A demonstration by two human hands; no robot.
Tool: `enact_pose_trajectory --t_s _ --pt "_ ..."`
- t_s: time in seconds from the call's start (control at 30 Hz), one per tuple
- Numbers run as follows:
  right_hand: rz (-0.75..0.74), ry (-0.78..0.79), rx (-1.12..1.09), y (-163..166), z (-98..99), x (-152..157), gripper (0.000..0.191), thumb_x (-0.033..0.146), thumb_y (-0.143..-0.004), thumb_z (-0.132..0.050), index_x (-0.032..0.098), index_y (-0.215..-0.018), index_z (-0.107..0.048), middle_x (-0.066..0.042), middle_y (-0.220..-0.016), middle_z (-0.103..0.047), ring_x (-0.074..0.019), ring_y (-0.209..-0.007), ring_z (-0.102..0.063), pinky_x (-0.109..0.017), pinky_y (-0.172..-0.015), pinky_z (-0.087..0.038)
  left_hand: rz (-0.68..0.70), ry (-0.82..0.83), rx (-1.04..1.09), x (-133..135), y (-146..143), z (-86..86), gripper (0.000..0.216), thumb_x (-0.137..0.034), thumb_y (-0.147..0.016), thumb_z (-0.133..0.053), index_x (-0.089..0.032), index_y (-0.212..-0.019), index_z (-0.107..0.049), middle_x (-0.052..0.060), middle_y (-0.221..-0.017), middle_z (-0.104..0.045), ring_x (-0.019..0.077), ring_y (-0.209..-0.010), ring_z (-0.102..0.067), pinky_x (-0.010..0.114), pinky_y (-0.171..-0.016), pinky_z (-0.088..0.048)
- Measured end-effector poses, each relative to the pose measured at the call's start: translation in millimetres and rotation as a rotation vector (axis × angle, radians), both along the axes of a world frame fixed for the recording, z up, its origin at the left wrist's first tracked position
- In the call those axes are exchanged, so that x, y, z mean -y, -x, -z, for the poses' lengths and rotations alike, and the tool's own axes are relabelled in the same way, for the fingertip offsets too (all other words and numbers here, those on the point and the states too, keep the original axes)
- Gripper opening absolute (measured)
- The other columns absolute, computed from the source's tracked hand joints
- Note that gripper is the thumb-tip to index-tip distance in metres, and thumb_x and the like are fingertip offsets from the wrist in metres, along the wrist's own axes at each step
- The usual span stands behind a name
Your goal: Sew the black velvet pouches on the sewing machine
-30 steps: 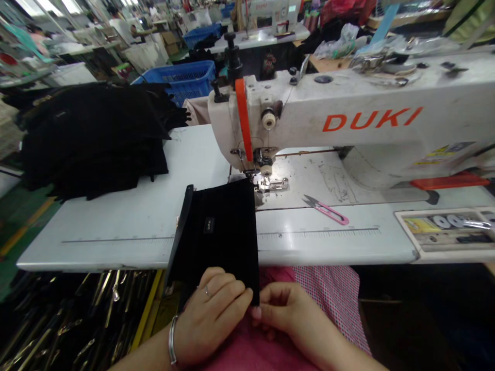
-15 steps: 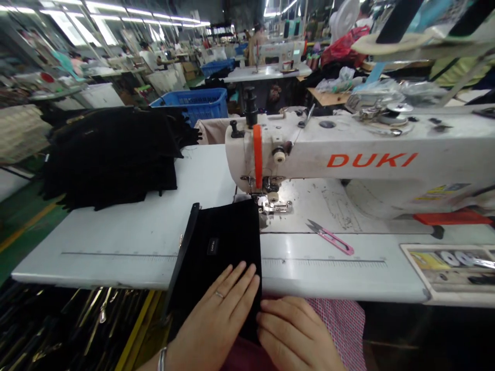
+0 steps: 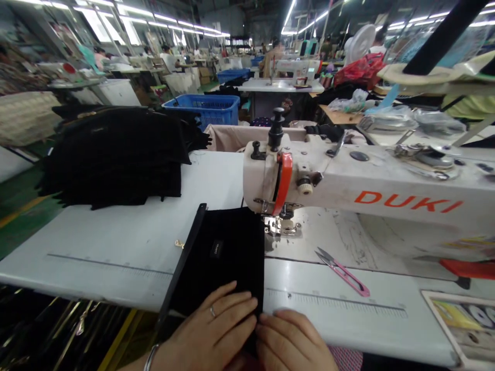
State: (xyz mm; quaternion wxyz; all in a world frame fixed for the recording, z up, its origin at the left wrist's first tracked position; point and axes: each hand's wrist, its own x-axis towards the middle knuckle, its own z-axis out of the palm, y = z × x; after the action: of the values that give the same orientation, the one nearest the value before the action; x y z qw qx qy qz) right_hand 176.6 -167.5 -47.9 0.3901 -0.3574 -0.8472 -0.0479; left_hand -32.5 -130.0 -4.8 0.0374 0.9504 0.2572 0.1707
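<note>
A black fabric pouch [image 3: 232, 257] with a small label lies on the sewing machine table, its far right corner by the presser foot [image 3: 284, 226]. Along its left side runs a smooth dark band, with a gold-coloured zip pull [image 3: 179, 243] beside it. My left hand [image 3: 216, 324], wearing a ring, rests over the near part of the pouch with its fingers laid on the cloth. Close beside it, my right hand [image 3: 292, 340] has its fingers curled at the pouch's near right edge; the thumb is hidden. Pink thread snips [image 3: 346, 275] lie to the right.
The white sewing machine [image 3: 328, 180] stands across the right side. A pile of black fabric pieces [image 3: 119, 154] sits on the table's far left. Behind are a blue basket [image 3: 204, 105] and other workstations. Dark pieces with zips [image 3: 50, 330] hang below the table's left front.
The view has shifted, so the machine appears lower and further right. My left fingers have turned from pointing forward to pointing more to the right. The pouch remains by the presser foot.
</note>
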Motion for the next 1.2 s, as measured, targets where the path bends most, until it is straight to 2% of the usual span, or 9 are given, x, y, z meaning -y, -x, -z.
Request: enact_pose_trajectory --t_s 0.1,0.17,0.23,0.43,0.57,0.7,1.0,1.2 --pt "-0.011 0.001 0.050 -6.6 -9.2 -9.9 0.018 0.014 -0.097 -0.056 0.023 -0.094 -0.071 0.000 -0.096 -0.076 -0.0156 -0.092 -0.071 -0.030 -0.089 -0.058 0.033 0.059 0.195 -6.9 -1.3 2.5 0.016 -0.020 -0.098 -0.052 -0.015 -0.103 -0.067 0.004 -0.103 -0.072 0.0165 -0.097 -0.062 0.034 -0.099 -0.049" --pt "-0.013 0.016 0.076 -10.1 -14.2 -16.0 0.018 0.014 -0.097 -0.056 0.023 -0.095 -0.071 -0.001 -0.097 -0.075 -0.0168 -0.093 -0.070 -0.031 -0.088 -0.058 0.076 0.097 0.229 -13.4 -2.0 3.5 0.018 -0.015 -0.098 -0.049 -0.013 -0.102 -0.066 0.005 -0.099 -0.072 0.0159 -0.089 -0.061 0.031 -0.086 -0.053" --pt "-0.013 0.037 0.093 -12.1 -17.7 -21.7 0.016 0.015 -0.097 -0.057 0.021 -0.097 -0.072 -0.003 -0.098 -0.075 -0.0179 -0.093 -0.070 -0.031 -0.087 -0.058 0.095 0.146 0.221 -20.6 -2.5 3.1 0.020 -0.014 -0.099 -0.046 -0.013 -0.103 -0.065 0.007 -0.098 -0.072 0.0165 -0.086 -0.060 0.030 -0.078 -0.053" --pt "0.016 0.072 0.072 -11.7 -25.0 -38.7 0.025 0.016 -0.100 -0.047 0.018 -0.096 -0.072 -0.003 -0.096 -0.075 -0.0179 -0.090 -0.067 -0.030 -0.080 -0.057 0.096 0.284 0.186 -41.1 -5.1 -1.2 0.024 -0.014 -0.101 -0.039 -0.014 -0.105 -0.063 0.006 -0.104 -0.070 0.0161 -0.091 -0.060 0.030 -0.084 -0.051" --pt "0.004 0.103 0.064 -14.7 -29.9 -49.2 0.028 0.014 -0.101 -0.044 0.016 -0.097 -0.071 -0.003 -0.099 -0.074 -0.0178 -0.090 -0.066 -0.030 -0.078 -0.056 0.110 0.272 0.138 -55.3 -7.9 -1.4 0.024 -0.013 -0.100 -0.040 -0.014 -0.108 -0.062 0.006 -0.108 -0.069 0.0160 -0.094 -0.060 0.031 -0.088 -0.051" --pt "-0.028 0.184 0.058 -20.3 -30.1 -56.5 0.031 0.020 -0.104 -0.039 0.013 -0.105 -0.070 -0.006 -0.107 -0.072 -0.0195 -0.095 -0.063 -0.031 -0.080 -0.055 0.127 0.266 0.085 -70.5 -10.0 -0.7 0.024 -0.011 -0.098 -0.043 -0.014 -0.113 -0.062 0.005 -0.113 -0.067 0.0171 -0.100 -0.060 0.033 -0.093 -0.048" --pt "-0.004 0.344 0.097 -24.1 -31.1 -77.0 0.027 0.016 -0.098 -0.050 0.011 -0.122 -0.062 -0.009 -0.120 -0.065 -0.0253 -0.100 -0.058 -0.041 -0.084 -0.053 0.149 0.211 0.009 -107.9 -11.2 5.1 0.025 -0.009 -0.096 -0.047 -0.013 -0.117 -0.061 0.005 -0.117 -0.067 0.0189 -0.108 -0.059 0.034 -0.101 -0.044" --pt "0.072 0.394 0.194 -28.0 -39.8 -96.2 0.028 0.014 -0.095 -0.054 0.013 -0.121 -0.064 -0.011 -0.110 -0.066 -0.0281 -0.094 -0.059 -0.046 -0.080 -0.055 0.151 0.143 0.031 -131.5 -16.0 10.2 0.027 -0.005 -0.094 -0.049 -0.013 -0.116 -0.063 0.003 -0.117 -0.069 0.0175 -0.110 -0.060 0.034 -0.106 -0.041"
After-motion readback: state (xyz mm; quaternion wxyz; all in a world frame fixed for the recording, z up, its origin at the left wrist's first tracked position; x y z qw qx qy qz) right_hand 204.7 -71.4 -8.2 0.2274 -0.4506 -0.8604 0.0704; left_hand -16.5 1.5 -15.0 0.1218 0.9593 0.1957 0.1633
